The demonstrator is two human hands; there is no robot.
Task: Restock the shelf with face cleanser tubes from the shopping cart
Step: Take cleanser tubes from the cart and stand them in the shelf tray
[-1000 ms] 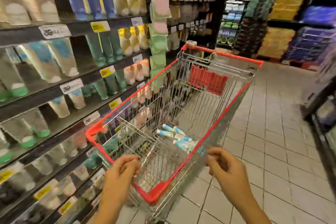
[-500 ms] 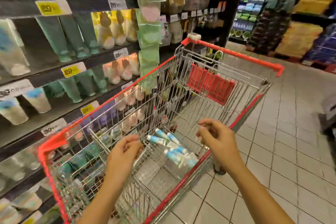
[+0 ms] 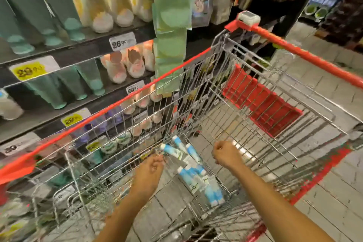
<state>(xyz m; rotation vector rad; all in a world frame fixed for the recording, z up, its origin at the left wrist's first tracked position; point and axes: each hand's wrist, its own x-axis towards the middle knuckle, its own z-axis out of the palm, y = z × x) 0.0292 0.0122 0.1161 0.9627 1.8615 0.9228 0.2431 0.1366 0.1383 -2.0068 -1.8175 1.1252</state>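
Several blue-and-white face cleanser tubes (image 3: pixel 193 173) lie in a loose pile on the wire floor of the shopping cart (image 3: pixel 110 108), a metal cart with a red rim. Both my arms reach down into the cart. My left hand (image 3: pixel 149 171) hovers just left of the pile, fingers loosely curled, fingertips close to the nearest tube, holding nothing. My right hand (image 3: pixel 225 153) hangs above the right side of the pile, also loosely curled and holding nothing. The shelf (image 3: pixel 78 51) stands on the left, right beside the cart.
The shelf rows hold green tubes (image 3: pixel 59 15), yellow-white tubes (image 3: pixel 102 6) and pink-white tubes (image 3: pixel 125 65) behind price tags. A strip of green packets (image 3: pixel 170 45) hangs over the cart's left side. The red seat flap (image 3: pixel 261 100) is at the cart's far end. Tiled floor (image 3: pixel 334 212) lies to the right.
Both hands left the cart's near rim and moved forward and down into the cart, toward the tubes. The view came closer to the cart and shelf.
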